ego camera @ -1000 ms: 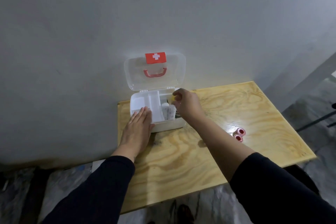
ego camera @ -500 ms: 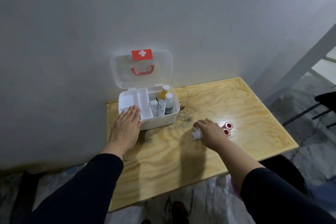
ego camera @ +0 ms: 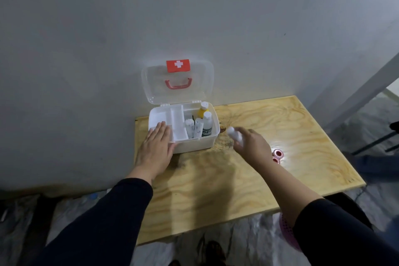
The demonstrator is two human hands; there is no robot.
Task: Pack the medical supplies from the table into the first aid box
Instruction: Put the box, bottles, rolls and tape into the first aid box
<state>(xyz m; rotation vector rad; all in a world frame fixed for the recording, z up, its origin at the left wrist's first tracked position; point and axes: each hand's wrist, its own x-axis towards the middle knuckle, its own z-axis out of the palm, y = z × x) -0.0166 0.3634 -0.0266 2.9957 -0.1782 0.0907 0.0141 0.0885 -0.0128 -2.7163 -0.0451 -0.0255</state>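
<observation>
The white first aid box (ego camera: 194,146) stands open at the table's back left, its clear lid (ego camera: 155,84) with red cross and handle leaning on the wall. Inside its right compartment stand a yellow bottle (ego camera: 202,109), a clear bottle (ego camera: 207,124) and two white rolls (ego camera: 193,128). My left hand (ego camera: 156,147) lies flat on the box's front left corner. My right hand (ego camera: 251,143) hovers just right of the box, shut on a white roll (ego camera: 234,133). Two red-cored tape rolls (ego camera: 278,156) lie on the table behind that hand.
The plywood table (ego camera: 216,190) butts against a grey wall. Its front and right edges drop to a plastic-covered floor. A slanted white beam (ego camera: 367,84) stands at far right.
My right hand left the box, went down to the table beside the tape rolls, took hold of a white roll, and has lifted it toward the box. My left hand stayed on the box.
</observation>
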